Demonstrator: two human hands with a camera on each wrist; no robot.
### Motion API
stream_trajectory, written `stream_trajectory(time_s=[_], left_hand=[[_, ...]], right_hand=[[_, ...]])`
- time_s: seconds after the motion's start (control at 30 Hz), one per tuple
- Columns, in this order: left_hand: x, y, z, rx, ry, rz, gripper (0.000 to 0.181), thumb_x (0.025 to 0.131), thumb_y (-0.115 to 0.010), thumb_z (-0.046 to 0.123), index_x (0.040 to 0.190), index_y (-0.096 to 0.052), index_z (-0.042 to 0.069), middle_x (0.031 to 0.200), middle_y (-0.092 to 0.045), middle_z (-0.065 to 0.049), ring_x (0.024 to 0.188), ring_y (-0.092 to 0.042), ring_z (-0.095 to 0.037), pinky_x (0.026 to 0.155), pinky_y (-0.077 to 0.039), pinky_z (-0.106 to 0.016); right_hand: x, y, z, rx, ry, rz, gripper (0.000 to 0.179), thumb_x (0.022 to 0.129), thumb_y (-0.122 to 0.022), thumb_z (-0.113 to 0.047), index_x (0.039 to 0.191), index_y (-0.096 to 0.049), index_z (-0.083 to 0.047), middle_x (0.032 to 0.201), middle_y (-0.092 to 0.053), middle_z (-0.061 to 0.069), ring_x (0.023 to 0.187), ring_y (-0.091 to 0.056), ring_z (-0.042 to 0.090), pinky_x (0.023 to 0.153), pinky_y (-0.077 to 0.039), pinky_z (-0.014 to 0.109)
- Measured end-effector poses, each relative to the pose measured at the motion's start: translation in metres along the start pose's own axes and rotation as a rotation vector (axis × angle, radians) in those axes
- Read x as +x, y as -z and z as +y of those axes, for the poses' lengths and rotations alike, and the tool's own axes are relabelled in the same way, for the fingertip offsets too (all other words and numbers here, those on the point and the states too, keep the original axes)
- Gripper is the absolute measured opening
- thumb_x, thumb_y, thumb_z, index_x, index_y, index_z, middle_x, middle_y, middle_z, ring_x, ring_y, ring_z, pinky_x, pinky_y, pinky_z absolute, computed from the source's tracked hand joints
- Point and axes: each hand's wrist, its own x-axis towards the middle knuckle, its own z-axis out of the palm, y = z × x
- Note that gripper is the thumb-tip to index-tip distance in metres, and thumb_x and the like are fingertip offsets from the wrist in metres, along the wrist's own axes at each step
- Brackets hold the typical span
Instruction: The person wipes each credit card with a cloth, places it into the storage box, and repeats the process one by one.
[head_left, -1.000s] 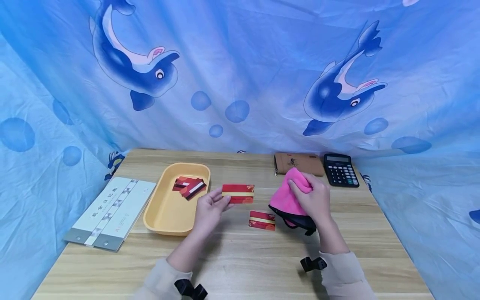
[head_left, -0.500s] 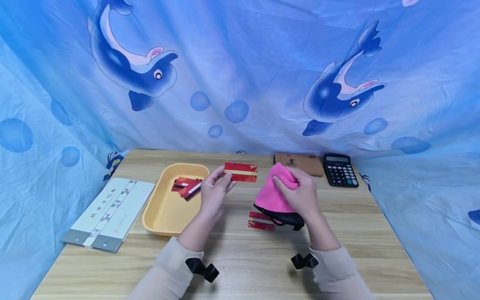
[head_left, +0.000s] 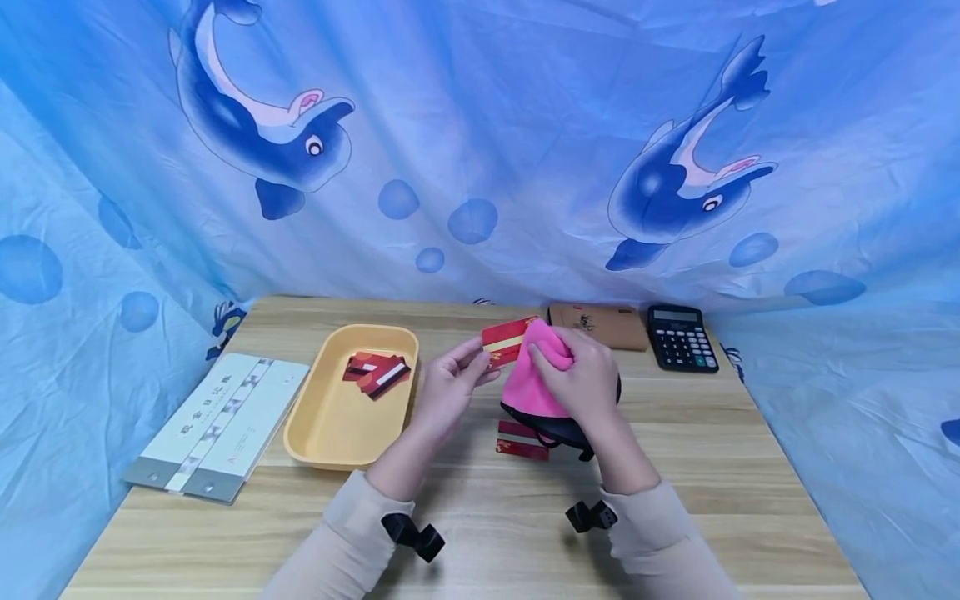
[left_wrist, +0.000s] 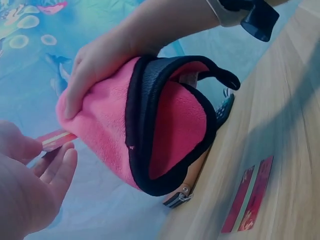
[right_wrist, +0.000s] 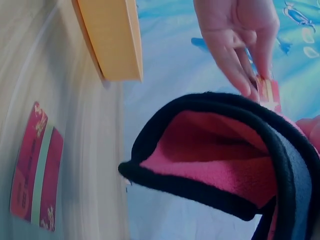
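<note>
Over the middle of the table, my left hand pinches a red bank card with a pale yellow stripe by its left end. My right hand grips a pink plush mitt with black trim, bunching the fabric at its top. The mitt overlaps the card's right end in the head view. Its black-edged opening faces down toward the person and shows a pink lining. Below it a second red card lies flat on the wooden table, partly covered by the mitt in the head view.
Left of the hands stands a yellow tray holding several red cards. A pale booklet lies beyond it at the far left. At the back right are a brown wallet and a black calculator. A blue dolphin curtain surrounds the table.
My left hand has raised the card and moved it right. My right hand has brought the pink mitt left, over the card's right end and partly over the card on the table.
</note>
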Motion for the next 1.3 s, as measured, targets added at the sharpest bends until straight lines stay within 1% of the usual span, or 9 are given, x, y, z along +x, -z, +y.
stream_trajectory(time_s=[0.2,0.33,0.47,0.63,0.77,0.9,1.0,1.13,1.3], left_hand=[[0.002,-0.003,-0.005,0.261,-0.098,-0.065,0.036,0.102,-0.059,0.007,0.138,-0.059,0.000,0.124,-0.069,-0.018,0.102,-0.072,-0.024,0.089,-0.059,-0.031],[0.001,-0.001,-0.006,0.333,-0.139,-0.069,0.036,0.101,-0.060,0.006,0.137,-0.061,0.002,0.125,-0.069,-0.014,0.105,-0.069,-0.021,0.085,-0.058,-0.025],[-0.002,0.007,-0.005,0.311,-0.135,-0.066,0.036,0.101,-0.061,0.005,0.136,-0.061,-0.001,0.118,-0.071,-0.018,0.100,-0.072,-0.023,0.086,-0.058,-0.025],[-0.004,0.016,-0.006,0.271,-0.135,-0.033,0.034,0.100,-0.061,0.001,0.133,-0.063,-0.005,0.113,-0.072,-0.023,0.087,-0.073,-0.018,0.081,-0.058,-0.020],[-0.004,0.016,-0.007,0.292,-0.152,-0.046,0.033,0.099,-0.061,0.000,0.132,-0.063,-0.006,0.111,-0.072,-0.023,0.085,-0.072,-0.017,0.078,-0.058,-0.019],[-0.004,0.011,-0.007,0.304,-0.158,-0.088,0.035,0.100,-0.059,0.000,0.135,-0.061,-0.005,0.113,-0.072,-0.022,0.096,-0.073,-0.027,0.085,-0.059,-0.025],[-0.005,0.009,-0.008,0.301,-0.152,-0.100,0.036,0.100,-0.056,-0.002,0.136,-0.060,-0.003,0.117,-0.071,-0.020,0.106,-0.070,-0.029,0.089,-0.057,-0.025],[-0.006,0.010,-0.008,0.317,-0.152,-0.089,0.036,0.099,-0.058,-0.002,0.136,-0.061,-0.003,0.119,-0.071,-0.019,0.107,-0.069,-0.027,0.085,-0.057,-0.021],[-0.008,0.016,-0.009,0.302,-0.116,-0.067,0.036,0.099,-0.063,0.001,0.134,-0.061,-0.007,0.115,-0.071,-0.022,0.096,-0.073,-0.026,0.081,-0.058,-0.020]], right_hand=[[-0.001,-0.011,-0.020,-0.004,0.068,-0.055,0.028,0.085,-0.081,-0.028,0.101,-0.077,-0.006,0.079,-0.070,0.007,0.057,-0.058,0.019,0.046,-0.044,0.031],[-0.003,-0.015,-0.028,0.012,0.128,-0.050,0.030,0.083,-0.081,-0.029,0.101,-0.078,-0.005,0.083,-0.072,0.008,0.059,-0.062,0.020,0.047,-0.047,0.033],[-0.002,-0.013,-0.019,-0.028,0.085,0.000,0.027,0.082,-0.081,-0.024,0.101,-0.078,-0.005,0.078,-0.071,0.009,0.058,-0.062,0.022,0.048,-0.048,0.035],[0.000,-0.009,-0.001,-0.091,0.002,0.063,0.020,0.081,-0.082,-0.019,0.096,-0.078,-0.006,0.070,-0.065,0.008,0.057,-0.060,0.023,0.047,-0.046,0.037],[-0.001,-0.012,-0.006,-0.099,0.049,0.031,0.022,0.082,-0.081,-0.023,0.096,-0.078,-0.007,0.072,-0.067,0.007,0.054,-0.057,0.021,0.045,-0.043,0.034],[-0.005,-0.021,-0.022,-0.060,0.148,-0.012,0.026,0.083,-0.080,-0.027,0.099,-0.078,-0.006,0.078,-0.071,0.006,0.052,-0.056,0.018,0.043,-0.043,0.032],[-0.008,-0.026,-0.032,-0.025,0.185,-0.013,0.026,0.081,-0.080,-0.027,0.098,-0.078,-0.007,0.079,-0.072,0.006,0.054,-0.058,0.018,0.044,-0.045,0.033],[-0.010,-0.027,-0.035,-0.046,0.158,0.012,0.027,0.081,-0.081,-0.027,0.099,-0.079,-0.008,0.078,-0.072,0.005,0.053,-0.057,0.018,0.045,-0.044,0.033],[-0.009,-0.019,-0.021,-0.099,0.072,0.025,0.028,0.082,-0.083,-0.026,0.102,-0.079,-0.007,0.073,-0.068,0.006,0.051,-0.053,0.018,0.044,-0.040,0.031]])
